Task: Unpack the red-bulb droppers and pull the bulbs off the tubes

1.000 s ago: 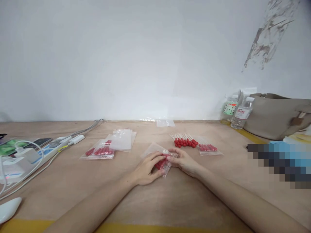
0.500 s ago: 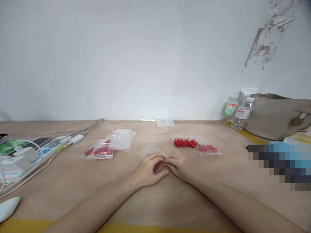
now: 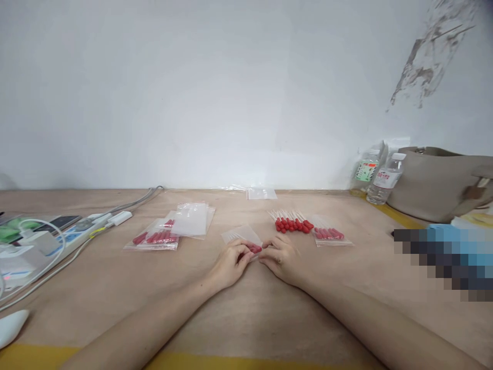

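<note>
A small clear zip bag (image 3: 243,237) with red-tipped sticks inside lies flat on the brown table (image 3: 246,313). My left hand (image 3: 228,264) pinches its near edge with curled fingers. My right hand (image 3: 280,258) pinches the same edge from the right. Behind my right hand lies a loose pile of red-tipped sticks (image 3: 291,223), with a filled bag (image 3: 328,235) beside it. To the left, another filled bag (image 3: 153,238) lies under a stack of empty clear bags (image 3: 193,220).
A power strip with cables and chargers (image 3: 57,237) lies at the left, a white object (image 3: 11,327) at the near left edge. Two water bottles (image 3: 381,178) and a beige bag (image 3: 439,182) stand at the back right. One more empty bag (image 3: 262,193) lies by the wall.
The bag was lifted and crumpled between my hands a second ago. It now lies flat on the table, and both hands have shifted to pinching its near edge.
</note>
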Demonstrator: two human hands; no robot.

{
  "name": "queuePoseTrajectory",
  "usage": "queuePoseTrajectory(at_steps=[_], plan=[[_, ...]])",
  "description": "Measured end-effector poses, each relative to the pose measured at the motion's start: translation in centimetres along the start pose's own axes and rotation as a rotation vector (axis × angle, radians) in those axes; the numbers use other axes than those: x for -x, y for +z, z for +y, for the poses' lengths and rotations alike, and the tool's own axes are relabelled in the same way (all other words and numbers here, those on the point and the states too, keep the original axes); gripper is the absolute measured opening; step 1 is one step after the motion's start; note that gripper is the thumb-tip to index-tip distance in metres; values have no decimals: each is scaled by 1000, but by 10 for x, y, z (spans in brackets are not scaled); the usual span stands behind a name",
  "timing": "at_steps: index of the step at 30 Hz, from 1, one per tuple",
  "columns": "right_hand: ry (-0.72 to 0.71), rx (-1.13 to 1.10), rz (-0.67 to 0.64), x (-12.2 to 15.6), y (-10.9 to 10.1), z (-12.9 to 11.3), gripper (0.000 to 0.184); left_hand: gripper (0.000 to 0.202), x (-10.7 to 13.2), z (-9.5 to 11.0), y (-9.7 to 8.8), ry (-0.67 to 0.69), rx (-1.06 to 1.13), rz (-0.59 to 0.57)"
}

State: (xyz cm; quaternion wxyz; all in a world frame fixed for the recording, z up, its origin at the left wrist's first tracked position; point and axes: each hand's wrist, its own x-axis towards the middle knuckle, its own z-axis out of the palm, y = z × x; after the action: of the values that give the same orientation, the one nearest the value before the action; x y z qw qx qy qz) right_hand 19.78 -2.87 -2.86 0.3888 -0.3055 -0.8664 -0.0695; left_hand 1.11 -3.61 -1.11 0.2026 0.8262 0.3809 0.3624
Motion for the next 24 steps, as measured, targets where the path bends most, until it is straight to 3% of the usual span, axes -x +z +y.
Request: queuePoseTrajectory(at_steps=[6,15,24], plan=[[3,69,-5,-4,4,-1,10,18,0,-4,4,57,-67,6],[-32,-31,-146,-8,2,-7,8,15,2,0,7,135,-99,49],[-46,-29,-153,-9,4,-12,9,15,7,2,10,94,-146,89]])
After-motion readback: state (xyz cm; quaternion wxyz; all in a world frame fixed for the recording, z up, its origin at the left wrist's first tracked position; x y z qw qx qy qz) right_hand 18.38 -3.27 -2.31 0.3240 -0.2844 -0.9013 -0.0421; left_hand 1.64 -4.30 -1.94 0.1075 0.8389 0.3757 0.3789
